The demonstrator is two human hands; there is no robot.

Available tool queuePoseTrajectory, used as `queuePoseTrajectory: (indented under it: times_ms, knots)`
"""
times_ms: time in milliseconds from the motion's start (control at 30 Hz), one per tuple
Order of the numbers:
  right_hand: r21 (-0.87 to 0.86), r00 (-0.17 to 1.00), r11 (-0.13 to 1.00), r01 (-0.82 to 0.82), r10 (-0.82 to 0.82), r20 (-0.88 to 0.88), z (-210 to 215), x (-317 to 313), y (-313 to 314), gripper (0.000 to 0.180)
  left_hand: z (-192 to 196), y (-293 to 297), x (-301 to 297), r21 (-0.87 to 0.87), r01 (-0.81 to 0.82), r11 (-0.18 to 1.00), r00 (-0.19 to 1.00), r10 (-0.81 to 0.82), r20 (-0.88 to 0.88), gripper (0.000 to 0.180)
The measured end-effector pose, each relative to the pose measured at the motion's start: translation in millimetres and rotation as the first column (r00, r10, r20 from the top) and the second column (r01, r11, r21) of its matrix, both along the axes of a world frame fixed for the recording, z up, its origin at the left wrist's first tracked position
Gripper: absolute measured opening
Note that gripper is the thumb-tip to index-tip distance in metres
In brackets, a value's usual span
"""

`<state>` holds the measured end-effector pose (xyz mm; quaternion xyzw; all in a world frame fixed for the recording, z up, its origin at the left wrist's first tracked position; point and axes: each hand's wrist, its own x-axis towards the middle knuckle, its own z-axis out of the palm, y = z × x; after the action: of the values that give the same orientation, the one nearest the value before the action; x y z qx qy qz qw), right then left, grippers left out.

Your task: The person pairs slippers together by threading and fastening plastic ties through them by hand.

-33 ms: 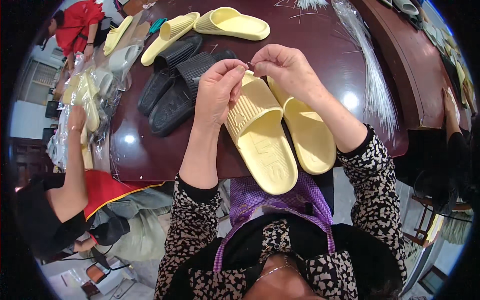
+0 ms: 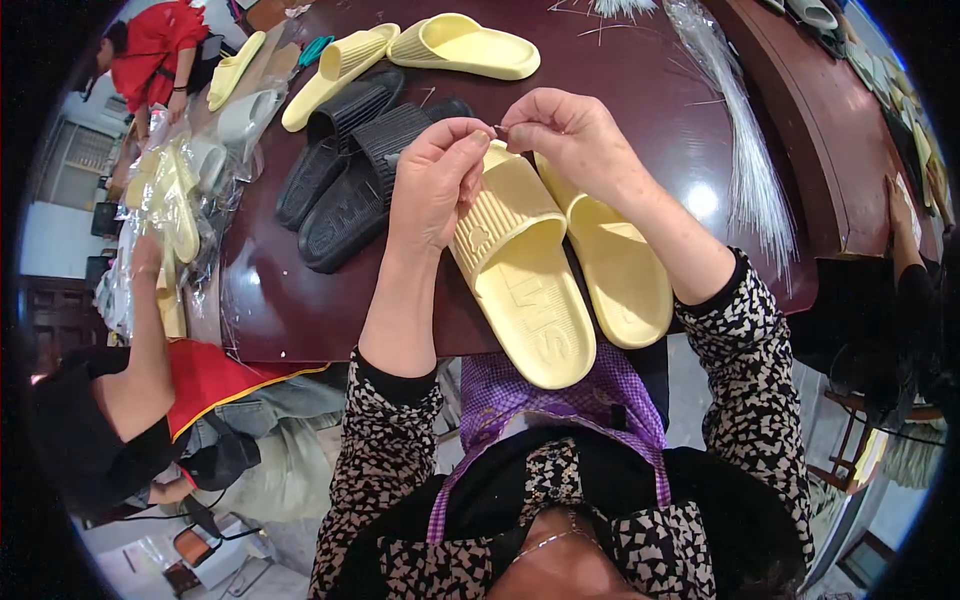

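Observation:
Over the toe ends of a pair of pale yellow slide slippers, my left hand (image 2: 441, 180) and my right hand (image 2: 572, 138) meet fingertip to fingertip. Both are closed in a pinch on a thin strand (image 2: 501, 128), mostly hidden by the fingers. The left yellow slipper (image 2: 533, 310) has a ribbed strap and lies beneath my hands, its heel over the table's near edge. Beside it is the right yellow slipper (image 2: 625, 275), its toe partly covered by my right hand. A pair of black slide slippers (image 2: 345, 220) lies left of my left hand.
Another yellow pair (image 2: 480, 50) lies at the far side of the dark red table (image 2: 270, 315). A bundle of white plastic strands (image 2: 745, 150) stretches along the right. Bagged slippers (image 2: 180, 200) are piled at left, near a co-worker's arm (image 2: 150, 320). A raised wooden ledge (image 2: 820, 130) borders the right.
The co-worker's hand at left has shifted slightly toward the near side. My hands and the slippers show no visible movement.

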<state>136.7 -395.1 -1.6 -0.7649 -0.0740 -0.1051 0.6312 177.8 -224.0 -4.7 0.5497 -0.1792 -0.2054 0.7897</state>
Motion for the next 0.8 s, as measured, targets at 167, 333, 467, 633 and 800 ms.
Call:
queuePoseTrajectory:
  times_ms: [167, 333, 467, 633, 800]
  knots:
    - [-0.06, 0.998, 0.998, 0.031, -0.028, 0.062, -1.3, -0.9, 0.0, 0.011, -1.8, -0.1, 0.7, 0.017, 0.008, 1.0, 1.0, -0.008, -0.006, 0.008]
    - [-0.129, 0.997, 0.991, 0.033, -0.022, 0.08, 0.7, -4.1, -0.3, 0.009, -6.0, 0.4, 1.8, 0.008, 0.03, 1.0, 0.999, -0.03, -0.012, 0.008]
    - [-0.166, 0.996, 0.986, 0.023, -0.009, 0.087, 2.3, -6.6, 0.2, 0.009, -5.6, 1.2, 1.3, 0.045, 0.018, 0.999, 0.999, -0.017, -0.034, 0.007]
    - [-0.202, 0.993, 0.979, 0.029, -0.005, 0.117, -0.4, -5.5, 0.5, 0.008, -5.0, 1.0, 1.6, 0.052, 0.036, 0.998, 0.998, -0.033, -0.052, 0.007]
    - [-0.213, 0.985, 0.976, 0.051, -0.014, 0.172, -2.5, -5.4, 2.2, 0.008, -8.4, 1.5, 5.7, 0.06, 0.071, 0.996, 0.996, -0.068, -0.057, 0.005]
